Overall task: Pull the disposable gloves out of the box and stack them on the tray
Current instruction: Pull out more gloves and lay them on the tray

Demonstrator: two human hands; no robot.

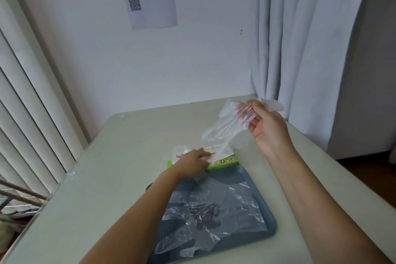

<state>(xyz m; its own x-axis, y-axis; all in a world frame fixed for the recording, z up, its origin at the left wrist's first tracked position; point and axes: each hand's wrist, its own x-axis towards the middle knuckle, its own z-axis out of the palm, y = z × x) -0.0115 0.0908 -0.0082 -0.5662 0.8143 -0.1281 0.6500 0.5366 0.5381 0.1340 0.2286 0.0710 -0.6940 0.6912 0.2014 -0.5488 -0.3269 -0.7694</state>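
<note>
**A:** Head view. Item one?

**B:** Right hand (pixel 267 128), raised above and beyond the box (pixel 226 161). Its fingers (pixel 254 123) are closed against the thumb, pinching one clear glove (pixel 227 126) at its wide end. The glove hangs down and to the left of those fingers. A thin strand of it runs to the slot of the box, so I judge it not yet fully free.

**A:** Item two?

**B:** Left hand (pixel 192 161), on top of the box. Its fingers (pixel 203 154) lie fairly straight, pressing the lid and holding nothing I can make out. I judge it to be steadying the box against the pull.

**A:** Anything near those fingers?

**B:** Crumpled plastic (pixel 180 149), just beyond the left knuckles, on the table (pixel 120 167). Cannot tell whether it is a glove or wrapping.

**A:** The tray?

**B:** Tray (pixel 273 228), blue, on the near side of the box and seemingly touching it, partly under the left forearm. On it lies a stack (pixel 203 216) of clear gloves, loose and rumpled, in several layers. The count is not readable.

**A:** Progress?

**B:** Part done: some gloves are on the tray and one is in the air. What is left is to bring the held glove from the right fingers down onto the stack, then repeat. How many remain in the box is hidden.
</note>
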